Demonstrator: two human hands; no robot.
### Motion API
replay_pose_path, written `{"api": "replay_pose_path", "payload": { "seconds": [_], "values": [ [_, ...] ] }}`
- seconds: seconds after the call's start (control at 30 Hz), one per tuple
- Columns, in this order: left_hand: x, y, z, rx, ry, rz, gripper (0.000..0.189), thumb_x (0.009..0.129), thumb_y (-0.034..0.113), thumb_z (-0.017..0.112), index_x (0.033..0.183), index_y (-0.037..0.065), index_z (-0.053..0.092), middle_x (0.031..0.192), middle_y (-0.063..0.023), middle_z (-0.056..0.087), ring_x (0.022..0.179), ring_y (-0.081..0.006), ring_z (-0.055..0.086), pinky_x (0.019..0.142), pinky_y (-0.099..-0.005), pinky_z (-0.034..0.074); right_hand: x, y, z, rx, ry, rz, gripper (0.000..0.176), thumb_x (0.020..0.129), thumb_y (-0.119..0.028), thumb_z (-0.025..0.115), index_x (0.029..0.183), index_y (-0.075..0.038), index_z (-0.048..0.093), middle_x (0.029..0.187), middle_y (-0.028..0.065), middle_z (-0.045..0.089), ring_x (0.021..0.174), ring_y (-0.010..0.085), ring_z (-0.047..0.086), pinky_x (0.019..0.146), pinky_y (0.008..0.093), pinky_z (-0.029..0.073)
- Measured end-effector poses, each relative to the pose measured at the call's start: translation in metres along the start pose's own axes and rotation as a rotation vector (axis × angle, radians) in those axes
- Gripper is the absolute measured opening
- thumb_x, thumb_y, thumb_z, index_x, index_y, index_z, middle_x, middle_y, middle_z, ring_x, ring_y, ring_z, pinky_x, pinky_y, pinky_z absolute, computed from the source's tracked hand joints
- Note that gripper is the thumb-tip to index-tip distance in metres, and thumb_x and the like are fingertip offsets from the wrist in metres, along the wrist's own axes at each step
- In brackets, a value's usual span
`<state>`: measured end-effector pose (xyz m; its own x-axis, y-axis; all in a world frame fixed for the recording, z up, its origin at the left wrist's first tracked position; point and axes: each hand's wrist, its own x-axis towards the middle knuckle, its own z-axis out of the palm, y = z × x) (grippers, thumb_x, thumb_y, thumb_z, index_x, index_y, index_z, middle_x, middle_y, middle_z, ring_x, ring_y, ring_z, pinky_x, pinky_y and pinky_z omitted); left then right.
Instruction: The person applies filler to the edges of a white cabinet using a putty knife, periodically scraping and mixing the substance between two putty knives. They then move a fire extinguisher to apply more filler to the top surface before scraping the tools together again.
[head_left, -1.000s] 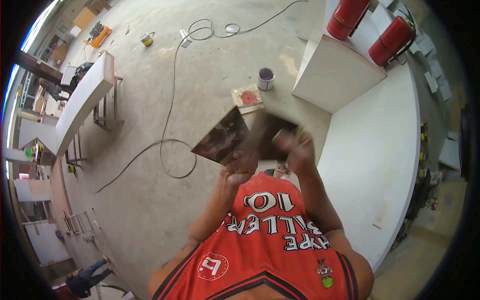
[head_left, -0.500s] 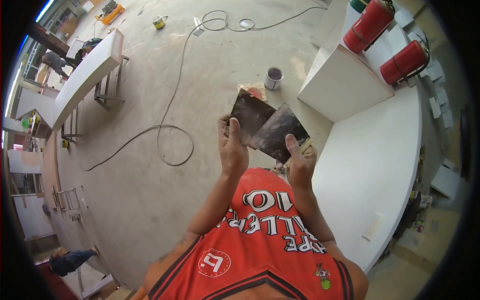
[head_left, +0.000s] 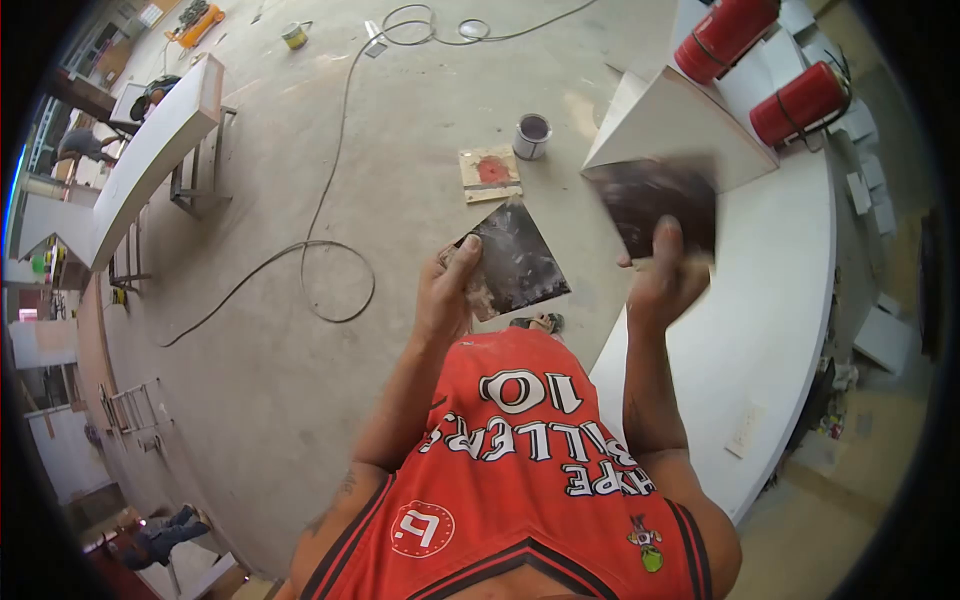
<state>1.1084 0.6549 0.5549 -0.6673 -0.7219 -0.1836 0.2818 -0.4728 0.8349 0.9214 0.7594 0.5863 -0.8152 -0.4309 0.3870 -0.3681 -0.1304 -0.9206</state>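
My left hand (head_left: 445, 288) grips a flat, dark, square putty spreader (head_left: 518, 258), its thumb on the top face. Pale smears cover that spreader's surface. A second dark square putty spreader (head_left: 655, 200) is in my right hand (head_left: 665, 285), thumb pressed on its face, and it is blurred by motion. The two spreaders are apart, the right one above the edge of the white panel. On the floor beyond my hands lies a small wooden board (head_left: 478, 190) with a reddish patch on it. Beside the board stands an open can (head_left: 532, 137).
To my right stretches a long white panel (head_left: 690, 370) with a raised box-like end. Two red fire extinguishers (head_left: 800, 103) lie on white surfaces at the upper right. A cable (head_left: 335, 150) loops over the floor. At left, a white curved piece (head_left: 160, 150) rests on metal stands near other people.
The spreaders were overlapping and have come apart. My right hand has swung right and up with its spreader; my left has shifted slightly left and down. The wooden board is now fully uncovered.
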Motion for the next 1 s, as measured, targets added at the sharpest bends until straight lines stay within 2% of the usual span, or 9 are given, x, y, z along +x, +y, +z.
{"api": "replay_pose_path", "payload": {
  "seconds": [0.1,0.23,0.37,0.47,0.57,0.7,0.77,0.9,1.0],
  "values": [
    [0.003,-0.005,-0.001,-0.555,0.19,-0.086,0.031,0.1,0.024,0.051,0.111,-0.004,0.058,0.1,-0.0121,0.069,0.078,-0.0182,0.07,0.071,-0.0322,0.059,-0.02,0.015,0.004,-0.052,-0.336,-0.562,0.017,0.095,-0.003,0.055,0.104,0.008,0.065,0.105,0.0175,0.07,0.081,0.0217,0.069,0.068,0.0348,0.057],
    [0.001,-0.006,-0.003,-0.456,0.104,-0.017,0.03,0.1,0.022,0.05,0.109,-0.005,0.059,0.095,-0.0132,0.07,0.079,-0.0174,0.071,0.07,-0.0315,0.06,-0.031,0.054,0.011,-0.615,-0.965,-0.451,0.014,0.09,-0.004,0.063,0.103,0.001,0.063,0.08,0.0174,0.063,0.074,0.0301,0.065,0.068,0.0327,0.053],
    [-0.005,-0.008,-0.013,-0.411,0.111,0.021,0.03,0.099,0.023,0.052,0.108,-0.005,0.059,0.094,-0.0127,0.07,0.078,-0.0181,0.071,0.07,-0.0314,0.06,-0.033,0.034,-0.011,-0.268,-0.493,0.4,0.013,0.091,-0.006,0.063,0.09,0.007,0.063,0.073,0.0136,0.064,0.06,0.0256,0.059,0.064,0.0367,0.051],
    [0.002,-0.016,-0.016,-0.487,0.203,0.057,0.029,0.099,0.023,0.052,0.108,-0.004,0.059,0.089,-0.0098,0.069,0.075,-0.0164,0.07,0.071,-0.0313,0.059,-0.045,0.05,-0.011,0.249,0.148,0.502,0.024,0.096,-0.019,0.062,0.104,0.003,0.062,0.087,0.0052,0.067,0.055,0.0155,0.058,0.054,0.0299,0.05],
    [0.004,-0.026,-0.012,-0.334,0.408,0.254,0.029,0.1,0.025,0.052,0.105,-0.002,0.062,0.082,-0.0069,0.068,0.074,-0.0146,0.068,0.07,-0.0291,0.056,-0.04,-0.027,0.01,0.633,-0.239,0.815,0.016,0.09,-0.013,0.064,0.101,-0.002,0.062,0.084,0.0028,0.064,0.05,0.0082,0.057,0.037,0.0223,0.042],
    [-0.022,0.008,-0.01,0.683,-0.152,-0.008,0.026,0.099,0.02,0.058,0.111,-0.001,0.066,0.067,-0.0074,0.066,0.062,-0.0138,0.065,0.057,-0.0294,0.05,-0.027,0.0,0.009,0.324,-0.28,0.734,0.012,0.091,-0.015,0.064,0.09,-0.003,0.062,0.07,0.0003,0.06,0.045,0.0066,0.051,0.033,0.022,0.035],
    [-0.024,-0.013,-0.025,1.018,-0.527,0.428,0.024,0.096,0.016,0.06,0.116,0.005,0.068,0.064,-0.0073,0.066,0.058,-0.0147,0.066,0.055,-0.031,0.052,-0.004,-0.009,0.006,0.09,-0.167,0.507,0.021,0.091,-0.02,0.066,0.078,-0.004,0.063,0.061,-0.0004,0.058,0.04,0.0071,0.048,0.036,0.0239,0.039],
    [-0.011,-0.031,-0.04,-0.211,0.082,-0.09,0.027,0.098,0.019,0.055,0.112,-0.002,0.063,0.093,-0.0113,0.07,0.083,-0.0206,0.07,0.074,-0.0339,0.056,-0.018,0.006,0.006,0.121,0.028,-0.027,0.019,0.095,-0.011,0.057,0.087,0.005,0.064,0.076,0.0071,0.069,0.053,0.0118,0.06,0.045,0.026,0.047],
    [0.0,-0.012,-0.026,-0.496,0.166,-0.112,0.028,0.099,0.019,0.054,0.114,-0.004,0.059,0.099,-0.0095,0.068,0.085,-0.0172,0.069,0.077,-0.0308,0.056,-0.034,0.029,0.02,-0.044,-0.545,-0.554,0.015,0.088,-0.003,0.061,0.102,0.0,0.063,0.089,0.0138,0.067,0.068,0.0256,0.066,0.058,0.0383,0.054]
  ]
}}
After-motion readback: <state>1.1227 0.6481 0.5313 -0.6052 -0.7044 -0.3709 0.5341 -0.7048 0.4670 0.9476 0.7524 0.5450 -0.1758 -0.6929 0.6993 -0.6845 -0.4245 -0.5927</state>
